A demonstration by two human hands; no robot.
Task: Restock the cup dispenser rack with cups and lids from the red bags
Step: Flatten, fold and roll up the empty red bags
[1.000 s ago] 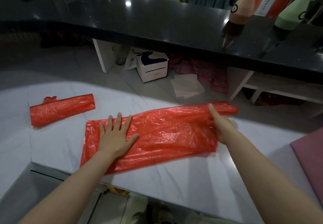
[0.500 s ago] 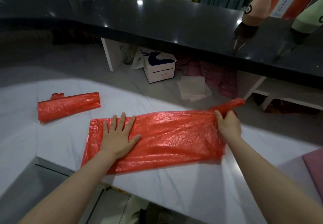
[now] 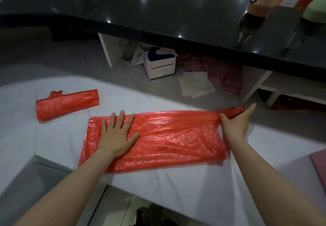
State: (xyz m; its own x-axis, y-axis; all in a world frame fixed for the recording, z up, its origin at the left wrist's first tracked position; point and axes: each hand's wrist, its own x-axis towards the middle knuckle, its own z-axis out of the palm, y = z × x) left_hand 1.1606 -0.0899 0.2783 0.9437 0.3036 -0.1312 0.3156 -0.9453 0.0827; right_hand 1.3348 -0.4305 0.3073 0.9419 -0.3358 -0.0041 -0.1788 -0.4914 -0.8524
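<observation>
A flat red plastic bag [image 3: 172, 137] lies spread on the white marble counter [image 3: 176, 190]. My left hand [image 3: 116, 135] presses flat on its left part, fingers straight and spread. My right hand [image 3: 235, 125] holds the bag's twisted handle end [image 3: 234, 112] at the right, thumb hooked over the plastic and index finger pointing away. A second red bag [image 3: 66, 104], rolled into a tube, lies on the counter to the far left. No cups, lids or dispenser rack are in view.
A black glossy counter [image 3: 158, 14] runs across the back. On the floor beyond stand a white box [image 3: 160, 65], loose white sheets [image 3: 195, 84] and pink bags [image 3: 222, 74]. A pink item [image 3: 319, 162] is at the right edge. White shelving [image 3: 275, 88] stands at the right.
My right hand has closed on the bag's handle end and pulled it taut to the right. The left hand stays pressed flat on the bag.
</observation>
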